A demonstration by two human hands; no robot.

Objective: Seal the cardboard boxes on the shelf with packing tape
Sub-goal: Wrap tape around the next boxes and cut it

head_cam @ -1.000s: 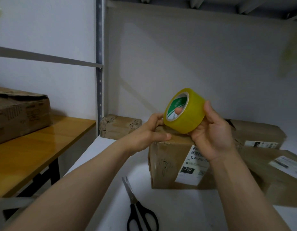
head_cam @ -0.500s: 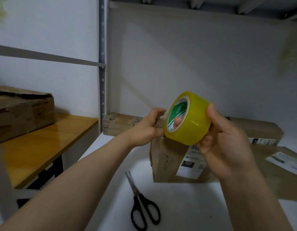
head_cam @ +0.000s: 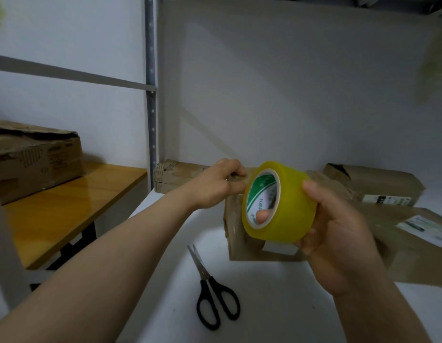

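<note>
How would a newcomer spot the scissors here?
Find the white shelf holding cardboard boxes. On its bare front, before the box behind the yellow tape roll, lie the scissors. Black handles and metal blades: the only tool lying there.

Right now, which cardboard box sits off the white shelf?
The battered box far left, on the wooden table; the others lie on the white shelf.

Tape roll [head_cam: 287, 206]: glossy yellow plastic. Boxes [head_cam: 239, 233]: matt creased cardboard. Table [head_cam: 73, 201] at 9 o'clock: glossy wood. Scissors [head_cam: 216, 293]: black plastic handles.
</note>
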